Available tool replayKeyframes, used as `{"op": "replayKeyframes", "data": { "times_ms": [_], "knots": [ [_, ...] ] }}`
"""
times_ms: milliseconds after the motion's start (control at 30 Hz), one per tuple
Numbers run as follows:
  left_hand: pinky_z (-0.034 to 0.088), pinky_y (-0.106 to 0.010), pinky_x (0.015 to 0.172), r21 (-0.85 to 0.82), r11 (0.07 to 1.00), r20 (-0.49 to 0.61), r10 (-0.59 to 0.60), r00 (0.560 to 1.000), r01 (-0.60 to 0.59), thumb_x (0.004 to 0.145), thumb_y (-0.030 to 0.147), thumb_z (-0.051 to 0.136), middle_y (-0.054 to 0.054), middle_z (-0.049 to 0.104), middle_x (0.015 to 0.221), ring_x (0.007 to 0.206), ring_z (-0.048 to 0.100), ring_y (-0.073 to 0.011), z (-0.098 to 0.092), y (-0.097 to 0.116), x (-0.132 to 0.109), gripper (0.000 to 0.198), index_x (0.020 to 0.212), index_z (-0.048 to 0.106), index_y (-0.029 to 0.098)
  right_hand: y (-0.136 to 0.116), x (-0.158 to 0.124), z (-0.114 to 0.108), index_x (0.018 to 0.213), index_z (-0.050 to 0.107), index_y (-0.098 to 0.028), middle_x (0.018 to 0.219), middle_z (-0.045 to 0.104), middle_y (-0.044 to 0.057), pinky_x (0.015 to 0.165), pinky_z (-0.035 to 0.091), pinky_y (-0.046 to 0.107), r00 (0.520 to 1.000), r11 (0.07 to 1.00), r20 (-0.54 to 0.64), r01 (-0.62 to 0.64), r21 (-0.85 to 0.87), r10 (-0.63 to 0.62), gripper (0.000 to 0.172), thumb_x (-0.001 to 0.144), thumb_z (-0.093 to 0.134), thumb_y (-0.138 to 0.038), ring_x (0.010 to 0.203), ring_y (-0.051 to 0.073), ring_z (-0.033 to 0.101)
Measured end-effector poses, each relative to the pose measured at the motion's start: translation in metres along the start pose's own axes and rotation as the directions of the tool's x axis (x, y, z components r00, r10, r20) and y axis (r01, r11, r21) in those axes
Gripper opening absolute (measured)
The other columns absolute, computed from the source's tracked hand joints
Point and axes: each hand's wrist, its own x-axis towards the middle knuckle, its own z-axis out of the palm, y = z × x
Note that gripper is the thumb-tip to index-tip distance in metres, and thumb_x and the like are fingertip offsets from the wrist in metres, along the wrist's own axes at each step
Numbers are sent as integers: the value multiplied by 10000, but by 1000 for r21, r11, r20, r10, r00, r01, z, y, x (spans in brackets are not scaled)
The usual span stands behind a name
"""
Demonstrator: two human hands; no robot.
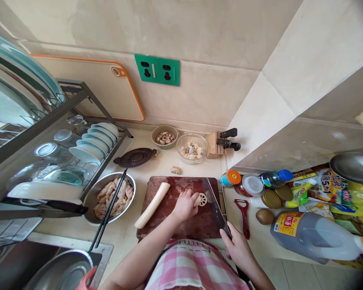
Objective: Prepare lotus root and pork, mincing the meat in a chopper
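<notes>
Looking down through the head camera, you have your left hand (185, 204) curled with the fingers together, pressing on a short lotus root piece (201, 199). Its holed cut face points right. The piece lies on the dark red cutting board (181, 225), in its right half. Your right hand (237, 246) is wrapped tight around the handle of the cleaver (214, 201), whose blade stands just beside the cut face; whether steel touches root cannot be told. A long peeled root (153, 204) lies slantwise over the board's left edge, apart from both hands. Left of the board sits a metal bowl (92, 197) of raw meat with black chopsticks (109, 211) across it. A red peeler (243, 215) lies right of the board.
</notes>
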Motion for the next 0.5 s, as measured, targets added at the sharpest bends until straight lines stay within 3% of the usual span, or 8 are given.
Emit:
{"op": "replayKeyframes", "data": {
  "times_ms": [200,367,500],
  "knots": [
    [442,-442,834,180,983,145,-62,987,35,685,91,549,-150,526,1117,997,545,-310,-9,9,3,335,1002,599,186,15,-1,1,1008,580,-164,763,677,81,625,490,289,993,993,-76,83,-80,-89,495,840,363,-576,726,233,651],
    [450,-404,858,150,986,105,-96,990,79,702,140,603,-110,522,1121,1036,519,-286,0,3,-9,429,1114,499,196,1,0,1,1015,568,-167,735,663,84,619,461,282,981,958,-20,181,-222,-190,460,906,279,-507,681,221,634],
    [427,-357,912,42,996,43,-84,996,82,715,116,591,-85,498,1153,1055,503,-249,10,-5,-17,428,1118,480,206,-11,16,15,1092,540,-152,812,678,105,646,446,264,977,902,21,203,-382,-211,374,934,272,-359,763,217,651]
  ]
}}
